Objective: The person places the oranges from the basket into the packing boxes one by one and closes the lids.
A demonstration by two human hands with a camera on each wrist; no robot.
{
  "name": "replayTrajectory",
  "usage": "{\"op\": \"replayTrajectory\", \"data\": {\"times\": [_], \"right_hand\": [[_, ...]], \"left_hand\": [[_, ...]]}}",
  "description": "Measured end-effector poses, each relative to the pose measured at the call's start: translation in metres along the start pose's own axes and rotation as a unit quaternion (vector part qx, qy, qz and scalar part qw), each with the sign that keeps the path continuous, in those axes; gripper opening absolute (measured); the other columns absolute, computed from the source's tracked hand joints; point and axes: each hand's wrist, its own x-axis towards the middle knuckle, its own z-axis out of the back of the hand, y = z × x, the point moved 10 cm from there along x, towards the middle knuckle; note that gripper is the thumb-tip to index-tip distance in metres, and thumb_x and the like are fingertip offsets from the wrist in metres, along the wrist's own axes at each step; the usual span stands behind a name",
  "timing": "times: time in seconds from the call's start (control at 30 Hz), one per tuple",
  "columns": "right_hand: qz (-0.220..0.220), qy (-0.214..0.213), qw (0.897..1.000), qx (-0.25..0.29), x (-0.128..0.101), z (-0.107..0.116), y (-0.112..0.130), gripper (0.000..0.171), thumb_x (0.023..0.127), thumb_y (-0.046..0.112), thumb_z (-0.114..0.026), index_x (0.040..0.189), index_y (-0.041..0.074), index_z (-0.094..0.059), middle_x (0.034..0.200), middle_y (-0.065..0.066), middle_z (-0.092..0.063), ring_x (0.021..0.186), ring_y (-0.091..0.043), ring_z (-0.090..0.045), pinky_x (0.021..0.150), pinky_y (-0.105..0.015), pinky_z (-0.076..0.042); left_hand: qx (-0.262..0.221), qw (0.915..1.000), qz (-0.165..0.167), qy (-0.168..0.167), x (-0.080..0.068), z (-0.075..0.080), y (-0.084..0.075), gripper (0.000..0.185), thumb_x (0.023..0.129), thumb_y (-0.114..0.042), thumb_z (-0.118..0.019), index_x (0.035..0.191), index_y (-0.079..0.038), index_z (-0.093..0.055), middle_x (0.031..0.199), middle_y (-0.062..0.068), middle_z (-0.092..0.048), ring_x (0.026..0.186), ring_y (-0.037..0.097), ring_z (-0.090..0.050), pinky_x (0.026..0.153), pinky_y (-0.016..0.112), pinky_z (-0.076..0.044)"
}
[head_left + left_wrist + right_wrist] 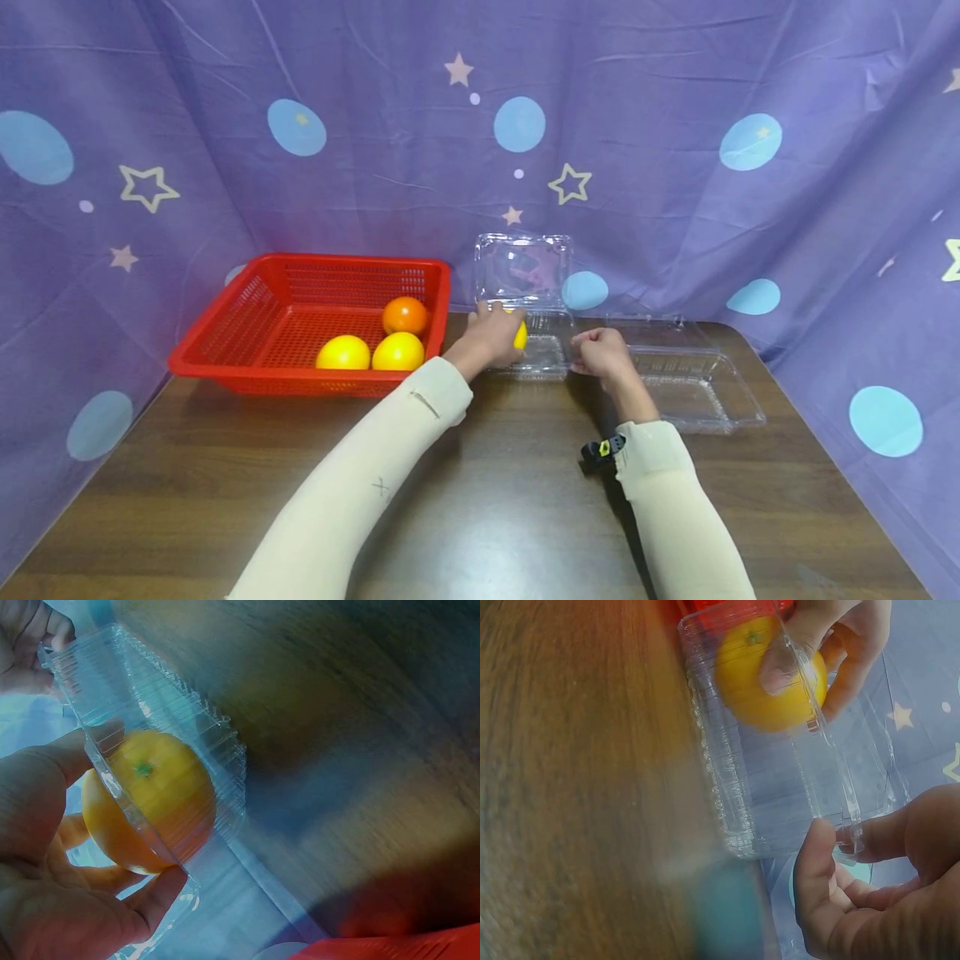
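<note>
My left hand (491, 335) grips a yellow-orange orange (161, 795) inside the near-left end of a clear plastic clamshell box (545, 354). Its thumb reaches down within the wall, and the orange's green stem end shows in the left wrist view. The box's lid (522, 271) stands raised at the back. At the opposite end, my right hand (602, 354) pinches the box's rim between thumb and finger, as the right wrist view shows. In the head view my left hand hides much of the orange.
A red plastic basket (225, 354) on the left holds an orange-coloured fruit (405, 317) and two yellow ones (342, 353). Another clear box (697, 387) lies to the right behind my right hand. A purple patterned curtain (645, 167) hangs behind the wooden table (510, 500).
</note>
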Motion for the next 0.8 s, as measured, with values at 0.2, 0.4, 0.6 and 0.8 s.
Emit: {"op": "replayTrajectory", "data": {"times": [0.2, 0.4, 0.6, 0.8], "right_hand": [[0.005, -0.001, 1.000, 0.004, -0.0004, -0.0001, 0.0014, 0.028, 0.091, -0.010, -0.041, 0.114, -0.015, -0.058, 0.101, -0.014, -0.052, 0.062, -0.012, -0.057, 0.062, -0.022, -0.058], [0.003, 0.004, 1.000, -0.010, -0.0013, -0.0013, 0.0009, 0.031, 0.092, -0.007, -0.042, 0.118, -0.016, -0.057, 0.096, -0.011, -0.053, 0.061, -0.011, -0.054, 0.059, -0.020, -0.055], [0.008, 0.000, 1.000, -0.026, -0.0025, 0.0004, 0.0025, 0.029, 0.094, -0.004, -0.045, 0.117, -0.014, -0.059, 0.094, -0.009, -0.052, 0.061, -0.009, -0.052, 0.057, -0.019, -0.053], [0.007, -0.003, 0.999, -0.031, -0.0016, 0.0009, 0.0026, 0.023, 0.096, -0.002, -0.050, 0.114, -0.012, -0.060, 0.090, -0.007, -0.052, 0.062, -0.009, -0.052, 0.056, -0.019, -0.053]], "left_hand": [[0.004, 1.0000, -0.001, 0.006, 0.0005, -0.0023, 0.0000, 0.070, 0.088, -0.040, -0.079, 0.148, -0.018, -0.050, 0.136, 0.023, -0.053, 0.129, 0.045, -0.040, 0.103, 0.051, -0.039], [0.002, 0.9999, 0.003, 0.016, 0.0006, -0.0059, 0.0002, 0.072, 0.089, -0.040, -0.079, 0.150, -0.017, -0.049, 0.138, 0.023, -0.053, 0.130, 0.045, -0.038, 0.106, 0.051, -0.036], [0.001, 0.9998, 0.002, 0.021, 0.0017, -0.0076, -0.0001, 0.077, 0.090, -0.041, -0.078, 0.154, -0.017, -0.044, 0.145, 0.024, -0.048, 0.133, 0.046, -0.036, 0.108, 0.051, -0.035], [0.008, 0.9997, 0.006, 0.024, 0.0033, -0.0082, 0.0011, 0.075, 0.090, -0.042, -0.077, 0.153, -0.018, -0.045, 0.148, 0.025, -0.046, 0.135, 0.045, -0.036, 0.109, 0.050, -0.035]]}}
